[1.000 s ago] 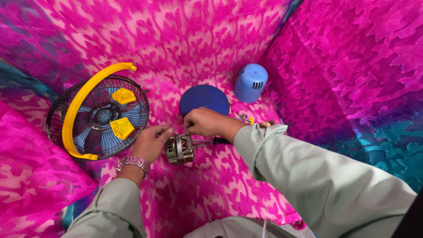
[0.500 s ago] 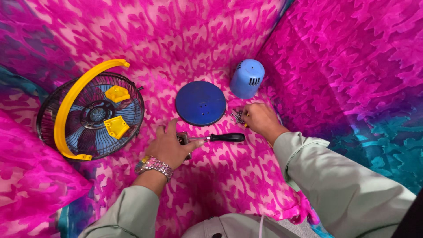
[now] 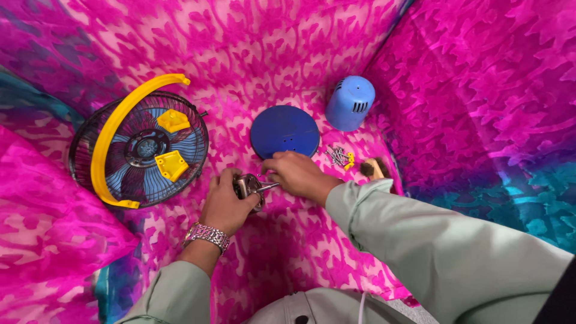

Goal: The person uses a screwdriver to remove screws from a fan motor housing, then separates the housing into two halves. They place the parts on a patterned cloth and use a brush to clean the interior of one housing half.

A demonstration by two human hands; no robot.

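Observation:
My left hand [image 3: 223, 207], with a metal watch band at the wrist, grips a small metal motor [image 3: 246, 185] just above the pink cloth. My right hand [image 3: 298, 175] is curled right beside it. A thin metal screwdriver shaft [image 3: 268, 186] runs from under its fingers to the motor, and the hand hides the handle. A round blue disc [image 3: 284, 132] lies flat just behind both hands.
A black wire fan cage [image 3: 81, 157] with blue blades and a yellow bracket lies at the left. A light blue motor cover [image 3: 350, 103] stands at the back right. Several loose screws [image 3: 339, 156] and a brown wooden piece [image 3: 373, 168] lie right of my right hand. Pink patterned cloth rises on all sides.
My right hand has moved left from the pile of screws to the motor. The screwdriver that lay on the cloth is now under it. My left hand has lifted the motor slightly.

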